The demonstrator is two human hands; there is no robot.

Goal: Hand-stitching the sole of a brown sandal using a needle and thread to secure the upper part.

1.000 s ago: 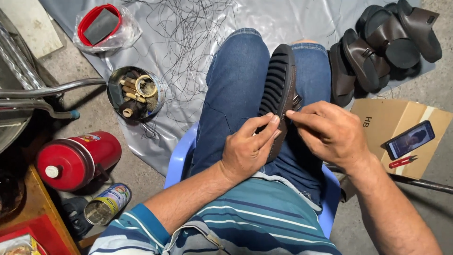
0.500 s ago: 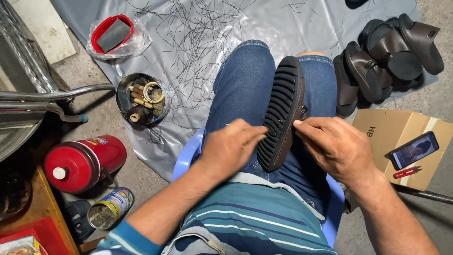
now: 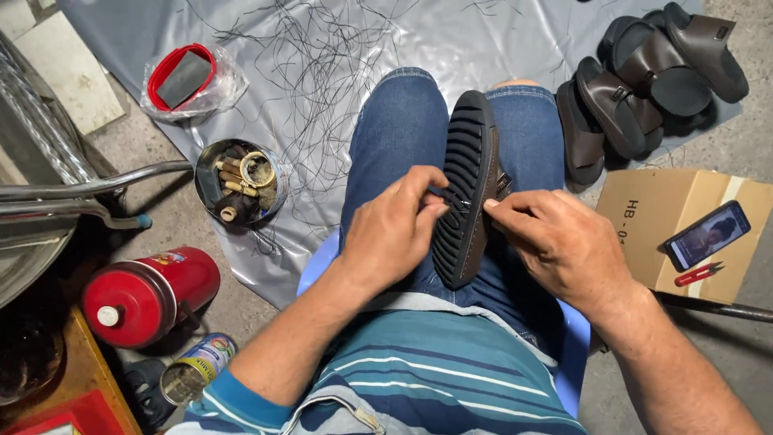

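Observation:
A brown sandal with a black ribbed sole (image 3: 465, 193) stands on edge between my knees, sole turned left. My left hand (image 3: 396, 234) pinches a thin dark tool or thread against the sole's side. My right hand (image 3: 555, 242) grips the sandal's upper on the right side, fingers pressed to the edge. I sit on a blue plastic chair (image 3: 318, 262) in blue jeans.
Several finished brown sandals (image 3: 644, 72) lie at the upper right. A cardboard box (image 3: 644, 221) carries a phone (image 3: 707, 235) and a small red tool. A round tin of thread spools (image 3: 240, 181), a red flask (image 3: 145, 294), a can (image 3: 197, 369) and loose black threads (image 3: 322, 72) lie on the left.
The sandal has shifted higher on my lap and turned slightly. My left hand has moved from flat under the sole to pinching at its edge.

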